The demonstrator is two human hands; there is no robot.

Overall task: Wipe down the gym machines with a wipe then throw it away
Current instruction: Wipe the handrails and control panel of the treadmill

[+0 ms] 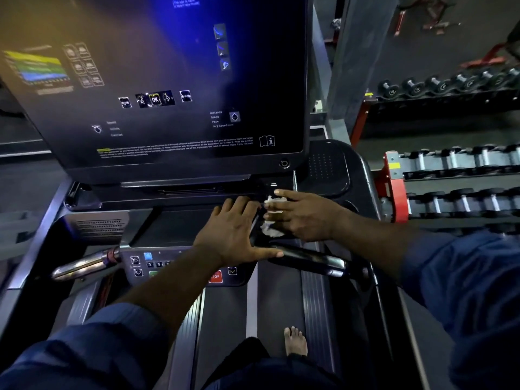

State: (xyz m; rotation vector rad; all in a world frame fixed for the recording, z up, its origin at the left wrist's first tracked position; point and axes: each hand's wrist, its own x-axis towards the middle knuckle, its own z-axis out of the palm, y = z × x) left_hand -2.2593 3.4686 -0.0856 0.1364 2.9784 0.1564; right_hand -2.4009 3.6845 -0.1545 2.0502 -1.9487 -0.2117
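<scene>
The job is in its middle stage, on a treadmill. The right hand (306, 215) presses a crumpled white wipe (271, 218) against the dark ledge of the console, just below the right end of the big display screen (168, 80) and beside the right-hand tray (329, 167). Its fingers (281, 192) lie nearly straight and a little apart across the wipe, with bits of white showing between and under them; the thumb is hidden, so I cannot tell whether it also pinches the wipe. The left hand (233, 235) lies flat just to the left, holding nothing, its fingers spread on the ledge and its thumb stretched toward the black handlebar (309, 260).

Nothing in view shows which parts are already clean: the surfaces are dark and glossy and carry no clear wet track. Judging by where the wipe sits, the right side of the ledge is the part in hand. Probably still to do on this machine are the screen, the button panel with the red stop key (215, 277), the handlebar and the chrome grip (84, 266) on the near left.

The person stands barefoot on the belt (278, 305). The dumbbell racks (450, 164) on the right are not being touched. No bin is visible, so the throwing away is not yet done.
</scene>
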